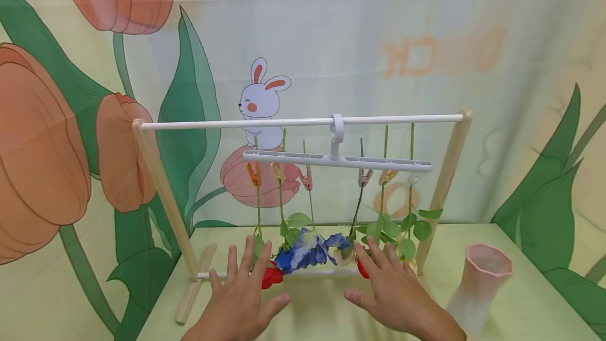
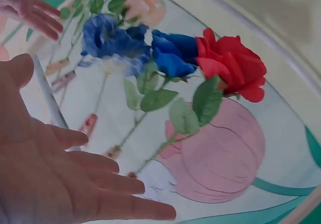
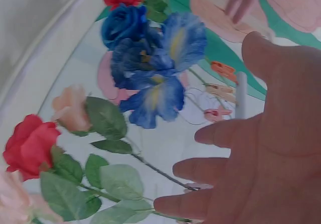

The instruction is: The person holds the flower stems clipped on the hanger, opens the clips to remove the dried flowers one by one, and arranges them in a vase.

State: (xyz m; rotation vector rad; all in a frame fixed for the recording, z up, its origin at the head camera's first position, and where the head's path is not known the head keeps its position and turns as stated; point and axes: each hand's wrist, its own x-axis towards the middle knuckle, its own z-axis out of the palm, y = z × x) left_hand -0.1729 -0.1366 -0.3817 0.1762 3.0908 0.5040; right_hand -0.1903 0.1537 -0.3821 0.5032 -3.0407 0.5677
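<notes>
Both bare hands are held up with fingers spread and nothing in them, in front of flowers hanging upside down. My left hand [image 1: 243,299] is nearest a red rose [image 1: 272,276] and a blue rose [image 2: 173,53]. My right hand [image 1: 397,293] overlaps another red rose [image 3: 31,146] in the head view, with a peach rose [image 3: 72,106] close by. Between the hands hangs a blue iris [image 1: 310,249]. Small clothespins, one orange [image 1: 254,173], grip the stems below a white clip hanger [image 1: 303,159]. Its hook goes over a rack's top bar.
The rack has a white top bar [image 1: 236,124] and wooden legs [image 1: 165,199] standing on a light green table [image 1: 156,320]. A pink and white vase [image 1: 487,267] stands at the right. A curtain printed with tulips and a rabbit [image 1: 260,99] hangs behind.
</notes>
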